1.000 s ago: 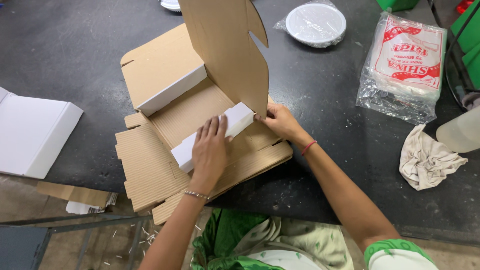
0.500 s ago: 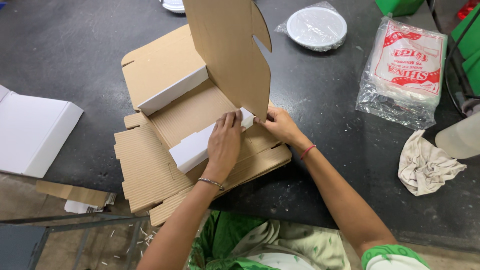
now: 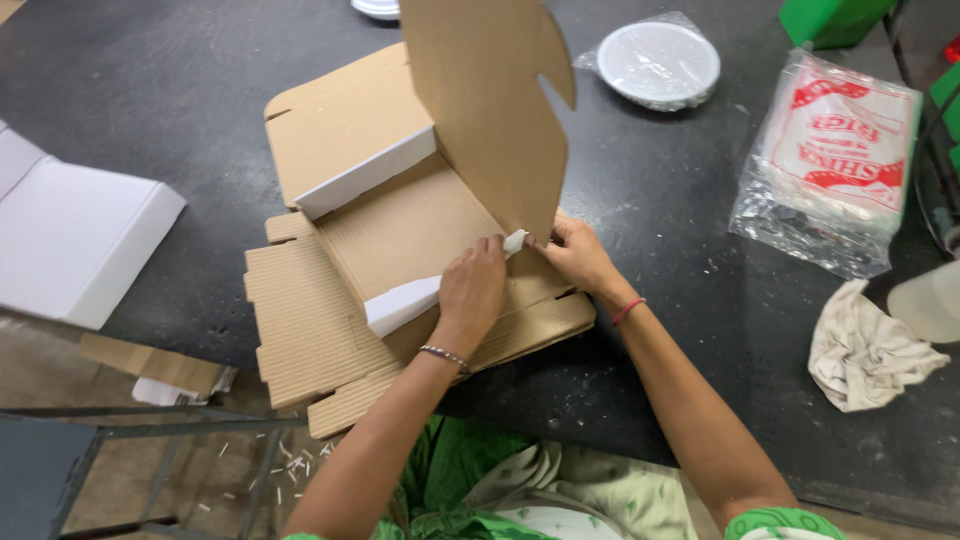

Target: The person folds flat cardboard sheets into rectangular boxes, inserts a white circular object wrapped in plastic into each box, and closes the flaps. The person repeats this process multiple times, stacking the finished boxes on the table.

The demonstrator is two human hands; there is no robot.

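Cardboard box (image 3: 400, 230) lies open on worktop (image 3: 150, 90), one side flap upright. Left hand (image 3: 472, 292) and right hand (image 3: 570, 255) pinch its near white flap (image 3: 405, 303), which runs left-right.

A wrapped stack of white plates (image 3: 657, 62) lies on the dark table (image 3: 150, 80), near a clear printed packet (image 3: 835, 165). A crumpled cloth (image 3: 865, 350) rests below it, and a white folded box (image 3: 70, 235) sits at the left edge.

One cardboard box (image 3: 400, 230), one rag (image 3: 865, 350), two hands.
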